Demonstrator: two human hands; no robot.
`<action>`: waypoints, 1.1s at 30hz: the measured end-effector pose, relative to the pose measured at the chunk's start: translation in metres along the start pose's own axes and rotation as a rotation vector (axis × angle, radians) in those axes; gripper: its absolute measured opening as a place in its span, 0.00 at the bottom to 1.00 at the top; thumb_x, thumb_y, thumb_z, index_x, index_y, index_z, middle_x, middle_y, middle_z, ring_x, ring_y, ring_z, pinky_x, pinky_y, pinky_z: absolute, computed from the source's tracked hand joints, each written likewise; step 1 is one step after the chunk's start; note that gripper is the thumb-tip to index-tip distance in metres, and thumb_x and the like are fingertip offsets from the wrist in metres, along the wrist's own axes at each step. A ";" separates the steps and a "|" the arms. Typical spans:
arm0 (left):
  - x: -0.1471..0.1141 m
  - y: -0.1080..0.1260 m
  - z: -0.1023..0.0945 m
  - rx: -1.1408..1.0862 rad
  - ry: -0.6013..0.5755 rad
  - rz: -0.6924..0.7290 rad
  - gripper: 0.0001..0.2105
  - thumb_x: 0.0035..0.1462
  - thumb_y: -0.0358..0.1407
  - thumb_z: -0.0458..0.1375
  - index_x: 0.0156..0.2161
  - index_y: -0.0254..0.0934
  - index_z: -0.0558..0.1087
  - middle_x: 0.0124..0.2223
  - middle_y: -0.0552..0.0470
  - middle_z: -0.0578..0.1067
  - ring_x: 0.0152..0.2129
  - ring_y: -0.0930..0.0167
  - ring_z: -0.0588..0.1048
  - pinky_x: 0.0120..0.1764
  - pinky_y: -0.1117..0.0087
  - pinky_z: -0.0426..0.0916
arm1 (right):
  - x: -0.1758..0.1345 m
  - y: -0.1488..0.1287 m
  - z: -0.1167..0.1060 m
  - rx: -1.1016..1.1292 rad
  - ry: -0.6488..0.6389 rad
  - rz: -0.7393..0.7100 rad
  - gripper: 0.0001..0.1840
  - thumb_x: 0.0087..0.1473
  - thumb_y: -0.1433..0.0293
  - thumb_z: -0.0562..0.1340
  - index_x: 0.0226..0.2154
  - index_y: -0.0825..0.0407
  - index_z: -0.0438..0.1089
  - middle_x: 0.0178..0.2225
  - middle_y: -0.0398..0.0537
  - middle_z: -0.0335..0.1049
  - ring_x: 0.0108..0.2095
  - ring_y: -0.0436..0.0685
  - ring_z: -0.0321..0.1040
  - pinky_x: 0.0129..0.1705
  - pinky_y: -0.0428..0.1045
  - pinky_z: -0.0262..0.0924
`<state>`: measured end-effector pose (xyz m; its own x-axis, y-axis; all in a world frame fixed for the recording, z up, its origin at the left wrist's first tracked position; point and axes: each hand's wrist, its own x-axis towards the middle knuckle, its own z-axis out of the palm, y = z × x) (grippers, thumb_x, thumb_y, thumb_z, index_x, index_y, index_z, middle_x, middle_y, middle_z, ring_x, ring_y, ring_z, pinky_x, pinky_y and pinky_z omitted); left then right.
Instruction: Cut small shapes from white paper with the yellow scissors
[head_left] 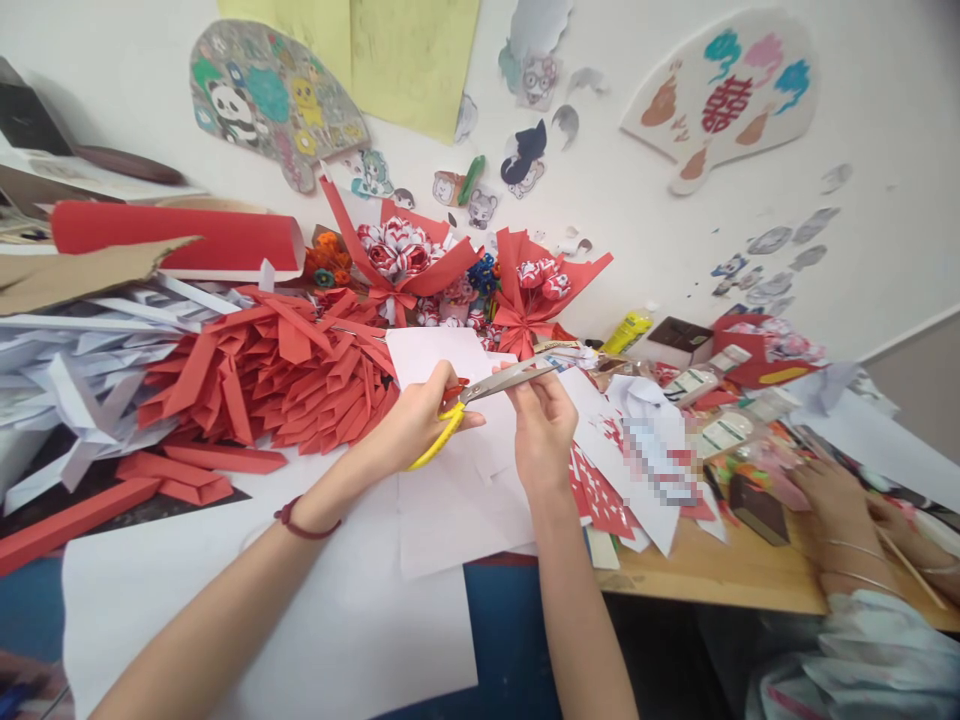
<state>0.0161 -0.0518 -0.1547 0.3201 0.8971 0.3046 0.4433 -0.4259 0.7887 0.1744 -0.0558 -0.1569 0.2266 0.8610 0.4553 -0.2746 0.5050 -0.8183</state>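
My left hand [420, 412] is closed on a pair of scissors [440, 440] with a yellow handle. Their metal blades point right, and a small red part shows by my fingers. My right hand [546, 432] is at the blade tips with its fingers closed together. Whatever those fingers pinch is too small or hidden to make out. Beneath both hands lie white paper sheets [457, 530], over a larger white sheet [300, 620] nearest me.
Folded red paper strips [300, 380] and white strips [82, 375] are heaped at left. Red-wrapped bouquets [405, 255] stand against the wall. Printed papers [600, 440] clutter the right. Another person's hand [832, 500] rests on the wooden table [675, 580] at far right.
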 end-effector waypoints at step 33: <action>-0.001 -0.001 0.007 0.054 0.036 0.030 0.19 0.57 0.47 0.55 0.33 0.42 0.48 0.27 0.59 0.61 0.22 0.73 0.59 0.28 0.74 0.55 | -0.005 0.003 0.006 0.078 0.007 0.052 0.07 0.53 0.66 0.66 0.34 0.51 0.70 0.39 0.47 0.75 0.46 0.56 0.73 0.55 0.57 0.64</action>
<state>0.0215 -0.0535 -0.1594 0.3038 0.8871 0.3476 0.4789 -0.4576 0.7492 0.1671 -0.0577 -0.1595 0.2169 0.8857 0.4105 -0.3577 0.4634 -0.8108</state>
